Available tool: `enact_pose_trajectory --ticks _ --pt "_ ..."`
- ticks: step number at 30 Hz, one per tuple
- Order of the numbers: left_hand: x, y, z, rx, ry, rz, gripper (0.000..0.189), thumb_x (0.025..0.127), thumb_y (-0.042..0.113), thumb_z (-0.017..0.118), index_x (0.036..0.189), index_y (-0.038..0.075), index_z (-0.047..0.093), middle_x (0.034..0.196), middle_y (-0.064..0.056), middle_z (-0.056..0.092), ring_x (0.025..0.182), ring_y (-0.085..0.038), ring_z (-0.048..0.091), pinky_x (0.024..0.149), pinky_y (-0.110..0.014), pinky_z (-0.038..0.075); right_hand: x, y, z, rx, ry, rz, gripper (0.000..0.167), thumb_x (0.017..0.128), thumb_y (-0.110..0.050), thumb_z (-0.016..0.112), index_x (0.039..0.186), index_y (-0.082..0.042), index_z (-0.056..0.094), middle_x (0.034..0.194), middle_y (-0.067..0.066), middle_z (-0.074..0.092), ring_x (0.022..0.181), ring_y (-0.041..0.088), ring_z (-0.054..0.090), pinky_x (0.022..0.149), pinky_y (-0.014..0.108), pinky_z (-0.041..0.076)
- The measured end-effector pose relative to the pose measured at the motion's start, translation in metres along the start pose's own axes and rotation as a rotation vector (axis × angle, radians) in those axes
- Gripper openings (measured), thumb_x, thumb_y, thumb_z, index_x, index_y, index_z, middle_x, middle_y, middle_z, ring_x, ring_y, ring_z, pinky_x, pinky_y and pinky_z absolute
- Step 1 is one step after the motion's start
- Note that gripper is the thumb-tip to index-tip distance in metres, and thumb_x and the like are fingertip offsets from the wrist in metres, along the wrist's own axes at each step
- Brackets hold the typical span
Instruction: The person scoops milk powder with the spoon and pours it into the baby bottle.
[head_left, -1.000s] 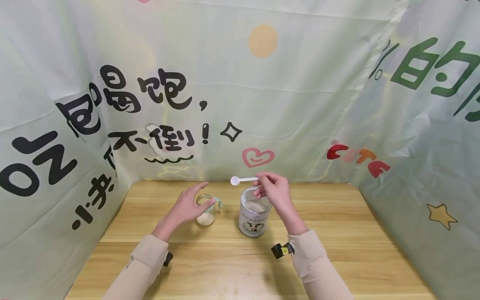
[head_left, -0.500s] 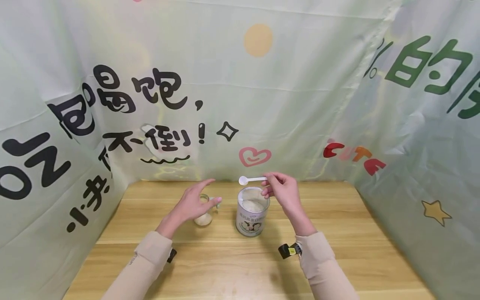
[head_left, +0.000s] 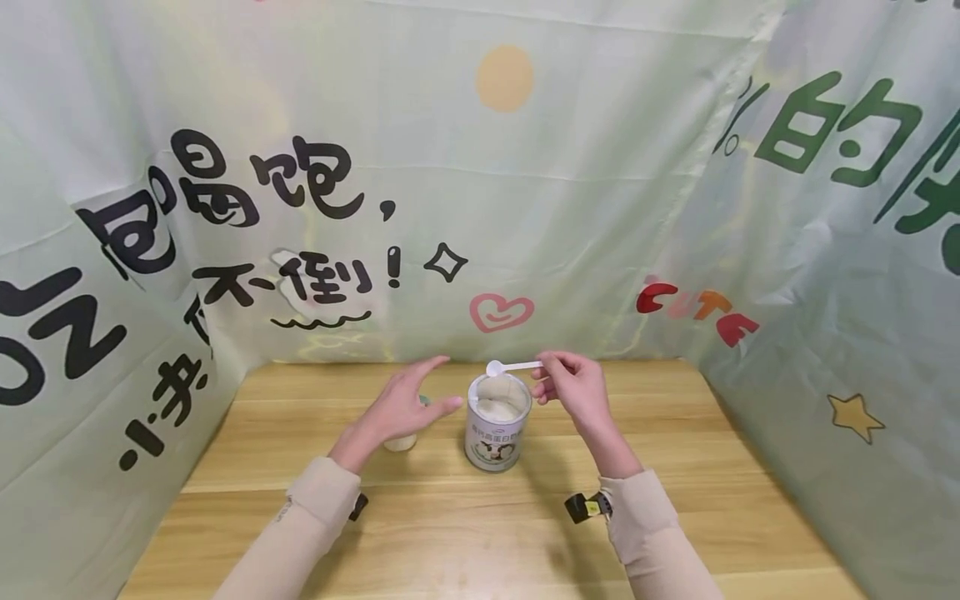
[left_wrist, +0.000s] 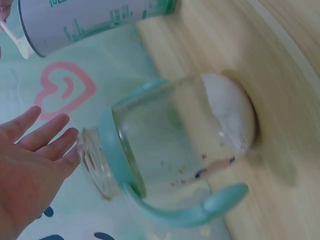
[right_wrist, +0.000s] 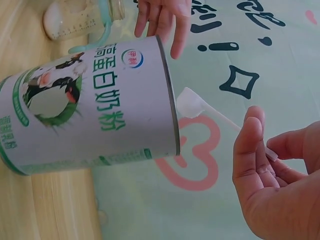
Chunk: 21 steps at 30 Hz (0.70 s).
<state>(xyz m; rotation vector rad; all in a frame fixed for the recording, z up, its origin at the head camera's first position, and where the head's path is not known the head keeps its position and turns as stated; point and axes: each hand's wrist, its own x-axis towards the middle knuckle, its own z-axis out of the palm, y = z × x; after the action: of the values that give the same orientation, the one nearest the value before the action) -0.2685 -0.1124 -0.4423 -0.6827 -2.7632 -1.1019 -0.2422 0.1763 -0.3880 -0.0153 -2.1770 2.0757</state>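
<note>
With finger and thumb my right hand (head_left: 577,390) pinches the handle of a white measuring scoop (right_wrist: 192,104). The scoop's small cup hangs over the mouth of an upright milk powder can (head_left: 495,440). Pale powder shows inside that can, and a cow is printed on its front. My left hand (head_left: 405,404) is spread with nothing in it, in front of a clear baby bottle (left_wrist: 165,140), its fingertips near the bottle's neck. White powder (left_wrist: 230,112) lies in the bottle's bottom. A mint collar and handles surround the uncapped bottle, mostly hidden behind the hand in the head view.
The wooden table (head_left: 450,533) carries the can and the bottle, the bottle just left of the can. Printed cloth (head_left: 585,208) hangs close behind the table and along both sides.
The scoop has moved right with my right hand, from left of the can's rim to over its mouth. My left hand has shifted right, covering more of the bottle. The head view has turned slightly.
</note>
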Motion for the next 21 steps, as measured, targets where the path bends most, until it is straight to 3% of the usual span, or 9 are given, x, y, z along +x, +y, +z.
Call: enact_pose_trajectory --ticks 4,6,8,21 --pt "0.001 0.005 0.007 0.005 -0.015 -0.004 0.093 0.089 0.074 0.069 0.163 0.025 0.040 0.165 -0.010 0.047 0.127 -0.038 0.066 0.119 -0.068 0.039 -0.002 0.002 -0.004 -0.019 0.003 0.011 0.029 0.106 -0.015 0.061 0.118 0.009 0.070 0.080 0.004 0.073 0.058 0.011 0.068 0.057 0.025 0.059" --pt "0.002 0.007 0.010 0.017 -0.021 -0.001 0.093 0.089 0.074 0.068 0.163 0.025 0.041 0.164 -0.010 0.047 0.143 -0.041 0.053 0.119 -0.069 0.038 -0.003 0.004 -0.006 -0.028 0.005 0.015 0.029 0.106 -0.016 0.061 0.118 0.009 0.070 0.082 0.007 0.074 0.059 0.011 0.068 0.057 0.025 0.060" --pt "0.003 0.010 0.012 0.017 -0.033 0.000 0.093 0.089 0.073 0.069 0.163 0.024 0.040 0.165 -0.010 0.047 0.149 -0.043 0.046 0.120 -0.069 0.036 -0.004 0.005 -0.007 -0.034 0.008 0.019 0.028 0.106 -0.016 0.061 0.117 0.008 0.070 0.083 0.010 0.074 0.059 0.012 0.069 0.057 0.026 0.060" --pt "0.008 0.020 0.026 0.065 -0.094 0.028 0.094 0.092 0.067 0.069 0.166 0.019 0.035 0.167 -0.012 0.043 0.152 -0.043 0.041 0.124 -0.065 0.033 -0.008 0.016 -0.009 -0.089 -0.043 0.033 0.030 0.105 -0.016 0.063 0.118 0.011 0.070 0.087 0.016 0.073 0.059 0.013 0.069 0.057 0.026 0.061"
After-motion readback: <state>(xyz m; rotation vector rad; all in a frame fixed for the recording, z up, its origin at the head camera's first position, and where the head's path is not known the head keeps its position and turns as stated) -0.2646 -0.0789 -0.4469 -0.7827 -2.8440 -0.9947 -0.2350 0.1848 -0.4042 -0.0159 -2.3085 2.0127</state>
